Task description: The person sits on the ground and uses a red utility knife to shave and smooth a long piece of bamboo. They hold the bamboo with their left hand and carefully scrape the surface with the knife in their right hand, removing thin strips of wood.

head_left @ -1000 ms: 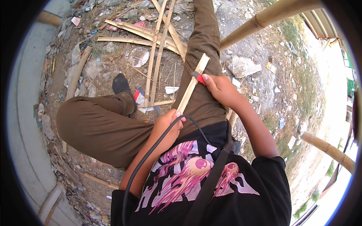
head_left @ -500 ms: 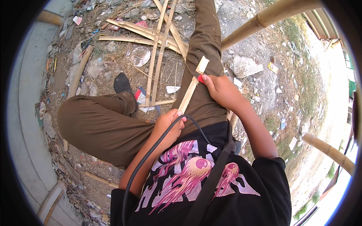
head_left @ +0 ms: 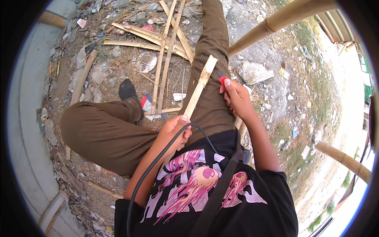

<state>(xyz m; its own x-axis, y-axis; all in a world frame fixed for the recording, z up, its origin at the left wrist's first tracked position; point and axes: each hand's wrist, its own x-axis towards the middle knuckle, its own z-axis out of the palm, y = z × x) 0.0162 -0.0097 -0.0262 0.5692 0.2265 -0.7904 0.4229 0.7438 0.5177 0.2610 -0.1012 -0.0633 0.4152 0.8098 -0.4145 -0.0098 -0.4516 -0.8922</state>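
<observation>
My left hand (head_left: 174,132) is closed around the lower end of a split bamboo strip (head_left: 195,96), which slants up over my outstretched right leg. Rough, frayed fibres show near the strip's upper part, below its pale tip. To the right of the strip, my right hand (head_left: 237,98) pinches a small knife (head_left: 222,80) by its red handle. The knife's short dark blade points up and lies apart from the strip, over my brown trousers. A black cable (head_left: 158,156) runs across my left wrist and forearm.
Several split bamboo strips (head_left: 166,59) lie crossed on the littered ground ahead. A thick bamboo pole (head_left: 276,21) slants in at the upper right, another pole (head_left: 343,160) at the right. A grey wall (head_left: 31,110) curves along the left. My bent left leg (head_left: 102,122) is beside the strips.
My right hand has drawn the knife off the bamboo strip, toward the right and slightly down. The strip's top has shifted a little left, still in my left hand.
</observation>
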